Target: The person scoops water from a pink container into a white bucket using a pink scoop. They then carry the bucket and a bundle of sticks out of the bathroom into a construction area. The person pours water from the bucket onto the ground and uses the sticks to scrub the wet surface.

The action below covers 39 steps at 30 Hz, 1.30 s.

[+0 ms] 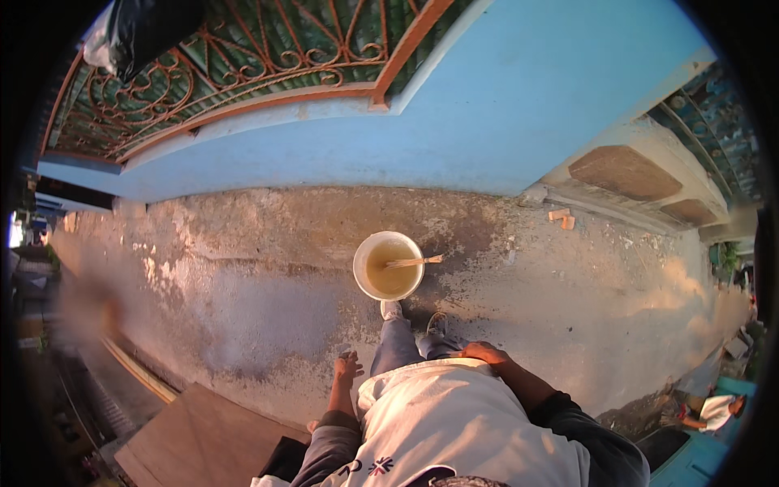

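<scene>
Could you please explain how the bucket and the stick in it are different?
The bucket is whitish, while the stick is light brown. The bucket is wide and round; the stick is thin and long. The bucket stands upright, whereas the stick leans across its rim. Both are unheld.

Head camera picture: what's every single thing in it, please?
bucket: one, white, ground before the feet
liquid: one pool, cloudy yellowish, in bucket
stick bundle: one, tan, across bucket's right rim
wall: one, blue, top
grille: one, rusty orange, upper left
bag: one, black, top left
brick pieces: two, orange, upper right ground
board: one, brown, lower left
other person: one, white top, lower right
edge clutter: too blurred to count
shirt: one, white, bottom
left hand: one, bare, beside thigh
right hand: one, bare, at waist
</scene>
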Each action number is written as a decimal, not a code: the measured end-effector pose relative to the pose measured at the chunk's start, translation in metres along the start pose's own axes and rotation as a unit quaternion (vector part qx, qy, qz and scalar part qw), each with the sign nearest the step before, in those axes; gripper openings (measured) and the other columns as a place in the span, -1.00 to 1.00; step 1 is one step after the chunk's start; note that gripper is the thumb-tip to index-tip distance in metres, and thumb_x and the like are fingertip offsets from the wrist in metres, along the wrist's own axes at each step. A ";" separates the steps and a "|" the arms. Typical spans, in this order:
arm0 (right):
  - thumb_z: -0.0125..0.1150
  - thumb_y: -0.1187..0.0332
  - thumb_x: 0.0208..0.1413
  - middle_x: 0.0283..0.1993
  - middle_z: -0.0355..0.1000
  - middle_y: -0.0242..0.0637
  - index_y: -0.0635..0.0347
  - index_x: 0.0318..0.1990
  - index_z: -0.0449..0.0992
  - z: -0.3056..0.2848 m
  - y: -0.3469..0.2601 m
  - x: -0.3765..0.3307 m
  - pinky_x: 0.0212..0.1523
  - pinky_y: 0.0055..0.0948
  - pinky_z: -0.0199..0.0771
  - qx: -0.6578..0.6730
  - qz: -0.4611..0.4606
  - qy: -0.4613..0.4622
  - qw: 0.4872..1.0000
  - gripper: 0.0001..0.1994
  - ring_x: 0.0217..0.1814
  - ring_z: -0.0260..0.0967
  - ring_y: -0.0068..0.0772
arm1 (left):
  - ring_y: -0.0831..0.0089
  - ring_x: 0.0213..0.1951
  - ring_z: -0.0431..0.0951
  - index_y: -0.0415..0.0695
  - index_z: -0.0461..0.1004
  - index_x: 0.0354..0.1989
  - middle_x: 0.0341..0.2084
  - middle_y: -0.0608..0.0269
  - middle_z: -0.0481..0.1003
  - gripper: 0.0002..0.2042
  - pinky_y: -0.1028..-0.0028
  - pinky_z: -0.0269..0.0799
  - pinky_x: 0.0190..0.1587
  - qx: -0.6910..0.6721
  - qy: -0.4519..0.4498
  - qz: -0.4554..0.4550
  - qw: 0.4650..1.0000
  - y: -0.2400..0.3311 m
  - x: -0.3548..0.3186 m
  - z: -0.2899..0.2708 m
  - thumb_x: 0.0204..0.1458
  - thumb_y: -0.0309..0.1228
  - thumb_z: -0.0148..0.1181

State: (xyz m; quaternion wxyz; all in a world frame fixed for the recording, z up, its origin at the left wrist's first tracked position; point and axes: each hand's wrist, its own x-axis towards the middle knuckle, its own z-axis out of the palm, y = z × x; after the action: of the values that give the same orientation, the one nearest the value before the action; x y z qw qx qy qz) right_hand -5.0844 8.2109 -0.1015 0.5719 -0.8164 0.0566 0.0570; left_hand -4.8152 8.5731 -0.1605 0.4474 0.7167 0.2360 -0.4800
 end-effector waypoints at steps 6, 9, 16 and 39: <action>0.03 0.16 0.10 -0.26 0.54 -0.13 0.16 -0.27 0.59 -0.009 -0.040 0.053 -0.17 -0.21 0.45 -0.165 0.307 -0.090 0.933 -0.70 -0.20 0.50 -0.11 | 0.08 -0.21 0.51 -0.26 0.22 0.20 0.01 -0.04 0.37 -0.53 0.19 0.58 -0.33 0.090 -0.083 0.034 0.992 0.099 0.064 -0.007 0.18 -0.25 0.02; 0.09 0.14 0.13 -0.30 0.55 -0.16 0.15 -0.28 0.57 -0.028 -0.056 0.048 -0.21 -0.26 0.45 0.004 0.203 0.062 0.977 -0.72 -0.20 0.51 -0.20 | 0.05 -0.20 0.50 -0.25 0.21 0.21 0.01 -0.02 0.36 -0.55 0.19 0.58 -0.33 0.145 -0.106 0.018 0.984 0.146 0.084 0.003 0.19 -0.27 -0.03; 0.06 0.13 0.12 -0.27 0.53 -0.08 0.25 -0.23 0.56 0.023 -0.019 -0.002 -0.16 -0.26 0.49 -0.174 0.352 0.187 0.900 -0.66 -0.19 0.50 -0.10 | 0.10 -0.21 0.49 -0.14 0.24 0.19 0.08 0.01 0.32 -0.60 0.21 0.57 -0.46 0.263 -0.126 0.029 0.956 0.188 0.105 0.043 0.19 -0.29 -0.06; 0.07 0.46 -0.02 -0.58 0.48 -0.14 0.41 -0.46 0.48 0.000 0.085 -0.209 -0.61 -0.33 0.56 0.093 0.541 0.197 0.812 -0.85 -0.62 0.51 -0.32 | 0.16 -0.01 0.49 -0.30 0.51 -0.10 -0.06 -0.08 0.47 -0.60 0.15 0.42 0.07 0.206 -0.587 0.463 0.631 0.268 -0.398 0.400 0.21 -0.15 0.05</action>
State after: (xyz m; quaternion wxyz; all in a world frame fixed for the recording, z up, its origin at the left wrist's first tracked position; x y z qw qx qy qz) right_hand -5.3038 8.1879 -0.1477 0.4982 -0.5907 0.6057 0.1897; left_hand -4.9707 8.1314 0.2526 0.4955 0.3722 -0.5445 -0.5653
